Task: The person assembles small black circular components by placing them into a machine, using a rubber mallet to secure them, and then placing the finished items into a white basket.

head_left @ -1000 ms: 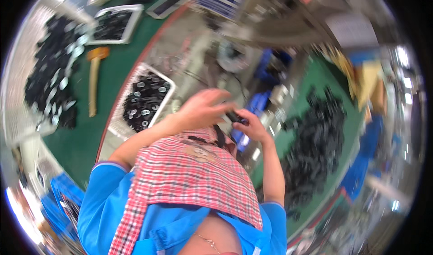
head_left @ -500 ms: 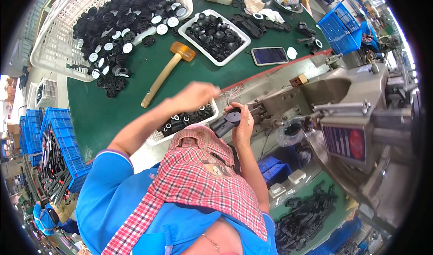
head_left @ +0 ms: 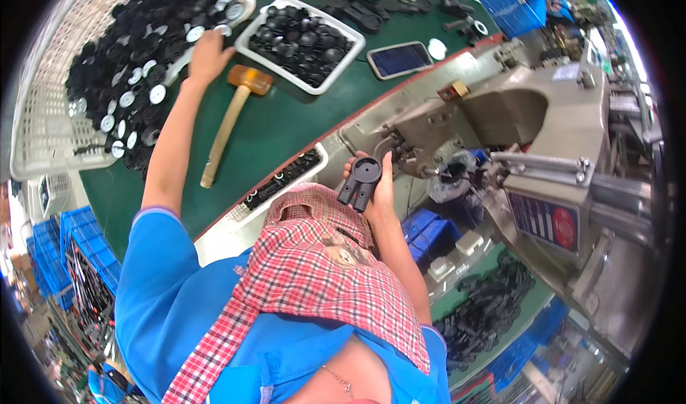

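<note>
My right hand [head_left: 384, 193] is closed around a black plastic joint piece [head_left: 366, 171], which has a round recessed head and two short tubes pointing toward me. Far to the left, my left hand [head_left: 207, 59] reaches over the heap of black round plastic parts [head_left: 136, 53], some with white discs. Its thumb stands apart from the fingers, whose tips touch or nearly touch the heap; nothing shows in its grasp. Close to that hand lies a mallet [head_left: 230, 125] with an amber head and wooden handle.
A white tray of black caps [head_left: 350, 59], a phone [head_left: 400, 61] and a white perforated basket [head_left: 36, 146] rest on the green table [head_left: 171, 186]. A narrow white bin [head_left: 318, 168] sits at its near edge. On the right stands a metal machine [head_left: 564, 125].
My left hand has swung from beside my right hand to the heap at the far left. The joint piece in my right hand now has its tubes aimed more toward me. The view has shifted.
</note>
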